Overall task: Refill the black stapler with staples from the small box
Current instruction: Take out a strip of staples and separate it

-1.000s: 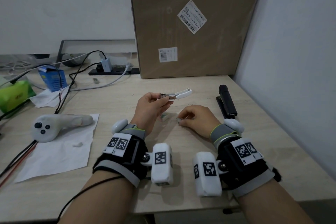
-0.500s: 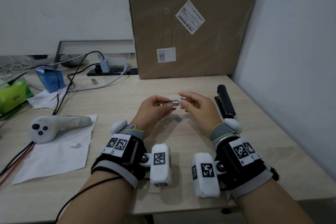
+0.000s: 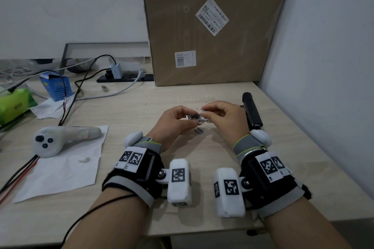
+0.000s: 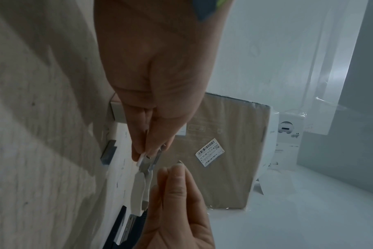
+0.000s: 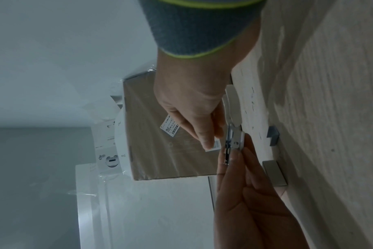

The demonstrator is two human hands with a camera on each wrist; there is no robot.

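My left hand [image 3: 189, 116] pinches a small white and metal stapler [image 3: 195, 117] above the middle of the table; its white arm [image 4: 139, 188] hangs open. My right hand [image 3: 203, 110] is at that stapler's metal channel [image 5: 234, 140], thumb and forefinger pinched on a tiny staple strip [image 4: 179, 162]. The black stapler [image 3: 252, 111] lies open on the table just right of my right hand, untouched. Another short staple strip [image 3: 199, 131] lies on the table under my hands. A flat grey box [image 5: 274, 172] lies nearby, hidden in the head view.
A large cardboard box [image 3: 212, 26] leans against the back wall. The side wall [image 3: 323, 66] runs close along the table's right edge. At the left lie a white controller [image 3: 52, 141] on paper, cables, a blue carton [image 3: 56, 87] and a green packet [image 3: 14, 103].
My right hand rose from the table, where it pinched something small, and came up to the small stapler in my left hand. The left hand stayed about where it was.
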